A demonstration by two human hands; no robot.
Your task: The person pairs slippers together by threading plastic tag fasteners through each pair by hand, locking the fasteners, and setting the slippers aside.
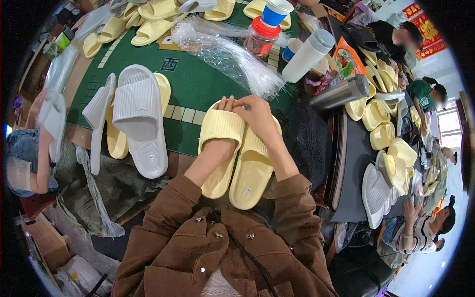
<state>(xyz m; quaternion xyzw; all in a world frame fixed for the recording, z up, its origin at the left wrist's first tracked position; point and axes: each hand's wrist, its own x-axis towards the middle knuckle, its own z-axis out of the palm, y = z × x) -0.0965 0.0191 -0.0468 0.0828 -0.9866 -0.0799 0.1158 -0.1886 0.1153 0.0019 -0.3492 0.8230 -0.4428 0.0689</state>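
Note:
A pair of yellow slippers stands side by side in front of me, toes pointing away. My left hand (226,103) runs under the strap of the left yellow slipper (217,126), and its bent fingers come out at the toe end. Over the toe of the right yellow slipper (249,184) bends my right hand (258,117). Its fingertips are pinched together close to the left fingers; whatever they hold is too small to make out. Beyond them, a bundle of thin clear plastic strands (255,74) lies on the green table mat (185,136).
Left of my hands are grey slippers (141,123) with yellow ones behind. A red-lidded jar (261,39) bearing a blue paper cup (276,12), a white bottle (309,55) and a steel flask (340,93) stand far right. More slippers cover a side table (349,185); other people sit around.

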